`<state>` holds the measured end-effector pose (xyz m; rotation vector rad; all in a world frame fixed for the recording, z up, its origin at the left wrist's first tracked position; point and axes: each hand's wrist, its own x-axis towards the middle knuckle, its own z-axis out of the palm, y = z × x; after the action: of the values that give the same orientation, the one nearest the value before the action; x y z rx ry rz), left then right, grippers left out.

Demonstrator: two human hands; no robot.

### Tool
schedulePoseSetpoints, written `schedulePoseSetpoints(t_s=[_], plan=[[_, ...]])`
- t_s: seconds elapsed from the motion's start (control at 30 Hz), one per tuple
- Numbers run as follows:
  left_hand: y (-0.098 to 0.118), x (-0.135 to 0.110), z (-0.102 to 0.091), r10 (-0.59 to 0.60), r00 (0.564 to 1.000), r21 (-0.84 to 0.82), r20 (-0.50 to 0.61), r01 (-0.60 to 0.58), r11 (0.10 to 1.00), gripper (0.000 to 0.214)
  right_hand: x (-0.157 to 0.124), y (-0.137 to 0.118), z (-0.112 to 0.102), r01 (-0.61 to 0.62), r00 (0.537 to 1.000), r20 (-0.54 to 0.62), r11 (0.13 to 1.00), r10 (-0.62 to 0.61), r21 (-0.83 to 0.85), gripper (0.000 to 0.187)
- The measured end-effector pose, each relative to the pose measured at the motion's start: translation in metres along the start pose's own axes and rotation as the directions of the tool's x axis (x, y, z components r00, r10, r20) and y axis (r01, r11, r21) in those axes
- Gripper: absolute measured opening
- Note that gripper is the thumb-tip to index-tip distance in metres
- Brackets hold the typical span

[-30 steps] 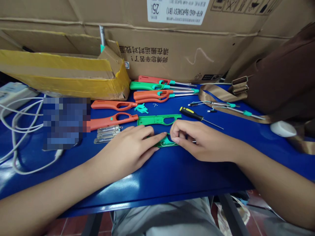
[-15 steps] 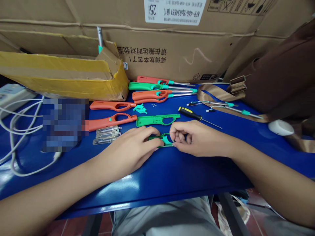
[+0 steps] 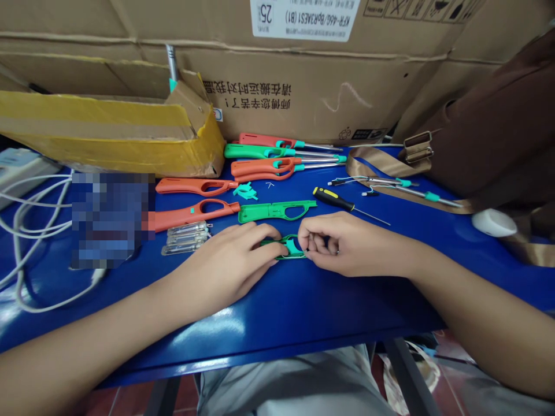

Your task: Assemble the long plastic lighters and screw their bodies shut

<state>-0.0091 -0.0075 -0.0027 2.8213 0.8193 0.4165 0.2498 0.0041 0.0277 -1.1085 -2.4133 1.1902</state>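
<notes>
On the blue table lies a green lighter casing half [image 3: 282,256], hollow side up, with a teal trigger [image 3: 295,248] inside it. My left hand [image 3: 243,248] grips the casing's left part, its fingers bent over it. At the casing's right end is my right hand [image 3: 333,242], fingers curled in a pinch; what they hold, if anything, is hidden. Just beyond my hands lies another green casing half [image 3: 260,212]. Clear fuel tanks [image 3: 186,238] rest left of my left hand. A black and yellow screwdriver [image 3: 332,198] lies behind my right hand.
Orange casing parts [image 3: 191,215] and small teal triggers [image 3: 245,190] lie farther back. Whole lighters [image 3: 264,167] line the back near a taped cardboard box [image 3: 130,144]. Metal lighter tubes [image 3: 416,190], a brown strap [image 3: 381,162] and a white mouse [image 3: 493,222] are right; white cables [image 3: 26,260] lie left.
The camera view has shifted slightly. Both hands stay at the green casing half in almost the same pose.
</notes>
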Motion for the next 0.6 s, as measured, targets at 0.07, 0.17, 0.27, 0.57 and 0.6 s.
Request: schedulePoseSetpoints(t_s=[0.07, 0.17, 0.27, 0.57, 0.6], plan=[[0.0003, -0.0002, -0.0003, 0.005, 1.0, 0.006, -0.002, -0.005, 1.0, 0.024, -0.0004, 0.0011, -0.001, 0.004, 1.0, 0.012, 1.0, -0.004, 0.004, 0.015], [0.0008, -0.0006, -0.0004, 0.01, 1.0, 0.01, -0.003, -0.01, 1.0, 0.024, -0.0003, 0.0025, -0.0017, 0.016, 0.999, 0.031, 1.0, -0.016, 0.002, 0.013], [0.001, -0.0006, 0.0001, 0.006, 1.0, 0.011, 0.007, -0.006, 1.0, 0.023, 0.0008, 0.0026, -0.0013, 0.039, 0.999, 0.027, 0.999, -0.039, -0.017, 0.012], [-0.0004, -0.0011, -0.0006, 0.002, 1.0, -0.003, 0.008, -0.002, 1.0, 0.024, 0.0015, 0.0036, 0.0024, 0.124, 0.992, -0.012, 0.991, -0.125, -0.058, 0.015], [-0.0007, -0.0012, -0.0007, 0.002, 1.0, -0.006, 0.011, -0.002, 1.0, 0.024, 0.0015, 0.0041, 0.0029, 0.128, 0.992, -0.014, 0.99, -0.129, -0.055, 0.016]])
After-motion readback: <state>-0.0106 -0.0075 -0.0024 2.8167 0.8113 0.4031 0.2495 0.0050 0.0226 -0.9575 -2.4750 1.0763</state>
